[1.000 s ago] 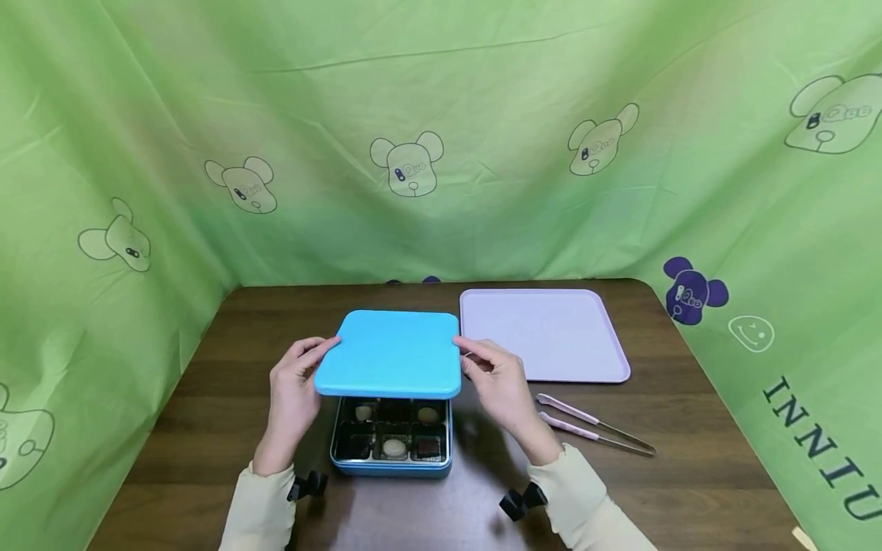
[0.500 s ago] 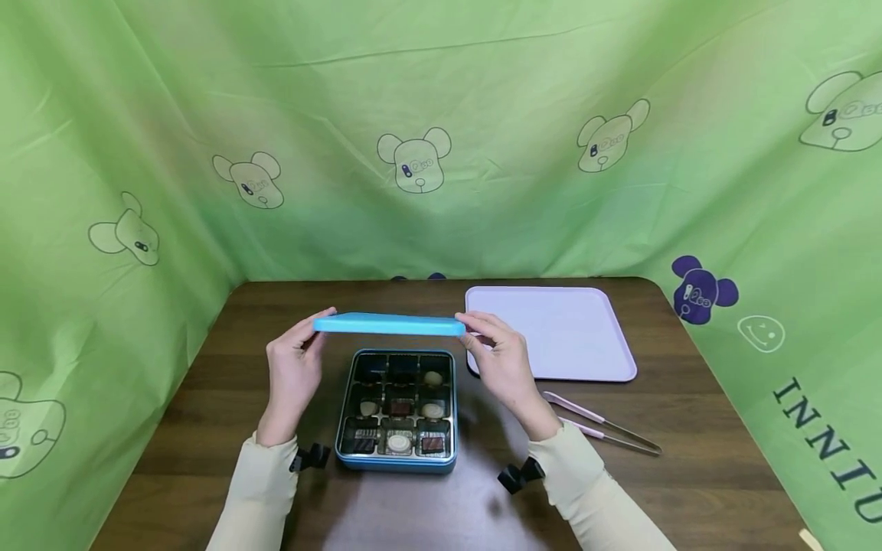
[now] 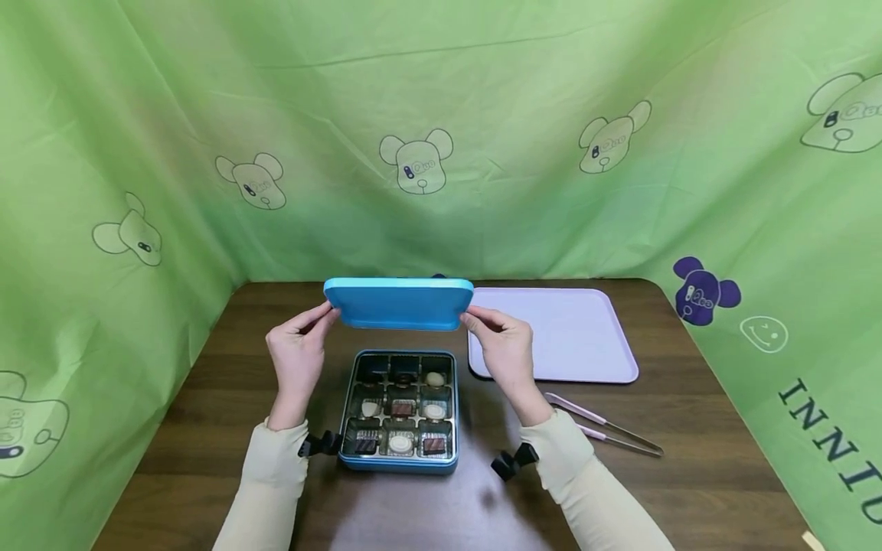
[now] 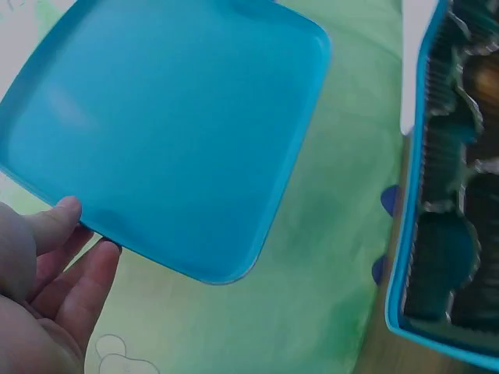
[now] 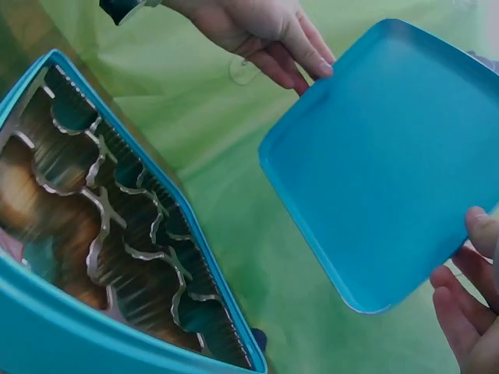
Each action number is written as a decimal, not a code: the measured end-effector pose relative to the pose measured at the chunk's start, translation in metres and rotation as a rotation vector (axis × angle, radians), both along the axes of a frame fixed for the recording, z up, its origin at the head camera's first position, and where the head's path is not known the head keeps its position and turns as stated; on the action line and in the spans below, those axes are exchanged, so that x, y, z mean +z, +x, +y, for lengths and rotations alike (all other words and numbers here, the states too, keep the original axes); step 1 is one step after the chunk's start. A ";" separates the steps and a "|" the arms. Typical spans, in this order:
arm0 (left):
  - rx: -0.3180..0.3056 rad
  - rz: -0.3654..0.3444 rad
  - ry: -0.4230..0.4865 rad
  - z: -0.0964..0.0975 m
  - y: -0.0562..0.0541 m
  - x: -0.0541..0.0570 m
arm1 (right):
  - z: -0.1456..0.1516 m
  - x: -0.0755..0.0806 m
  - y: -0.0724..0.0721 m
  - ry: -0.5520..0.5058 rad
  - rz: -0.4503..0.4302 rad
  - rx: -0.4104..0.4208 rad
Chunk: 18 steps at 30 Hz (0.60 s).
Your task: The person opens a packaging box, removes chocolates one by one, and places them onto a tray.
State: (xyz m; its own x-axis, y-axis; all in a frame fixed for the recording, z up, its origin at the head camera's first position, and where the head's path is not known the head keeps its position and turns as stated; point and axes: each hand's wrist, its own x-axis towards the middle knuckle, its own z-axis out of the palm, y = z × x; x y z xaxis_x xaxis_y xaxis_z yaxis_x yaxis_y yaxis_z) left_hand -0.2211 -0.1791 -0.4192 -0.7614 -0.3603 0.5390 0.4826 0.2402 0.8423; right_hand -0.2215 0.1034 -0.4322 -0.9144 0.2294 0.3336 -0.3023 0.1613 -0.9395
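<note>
A blue lid (image 3: pixel 400 304) is held up behind its tin, tilted so that its inner face shows toward me. My left hand (image 3: pixel 298 352) pinches its left edge between thumb and fingers; in the left wrist view the thumb lies on the lid's inside (image 4: pixel 179 132). At the opposite edge my right hand (image 3: pixel 506 353) pinches the lid the same way, as the right wrist view also shows. Below stands the uncovered blue tin (image 3: pixel 398 464), with a divided plastic insert. Dark and pale chocolates (image 3: pixel 400 443) sit in several of its compartments; the back left ones look dark.
A pale lilac tray (image 3: pixel 551 337) lies at the back right of the brown wooden table (image 3: pixel 193 436). In front of it rest tongs (image 3: pixel 606 425) with lilac handles, partly behind my right wrist. A green printed cloth (image 3: pixel 510 222) hangs around the table's back and sides.
Both hands have lifted the lid up and back off the tin. It has tipped from its top face showing, through edge-on, to its inner face showing. More compartments are in sight.
</note>
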 end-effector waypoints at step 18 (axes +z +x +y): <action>-0.093 -0.272 -0.067 -0.006 -0.038 0.013 | -0.007 -0.011 -0.040 -0.068 -0.078 0.009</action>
State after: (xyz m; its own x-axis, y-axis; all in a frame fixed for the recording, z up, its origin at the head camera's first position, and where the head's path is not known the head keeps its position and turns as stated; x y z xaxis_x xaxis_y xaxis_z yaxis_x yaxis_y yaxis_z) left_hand -0.2594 -0.1848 -0.4057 -0.9092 -0.2525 0.3309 0.2640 0.2649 0.9274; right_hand -0.2611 0.0961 -0.4429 -0.9391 0.2411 0.2449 -0.2285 0.0943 -0.9690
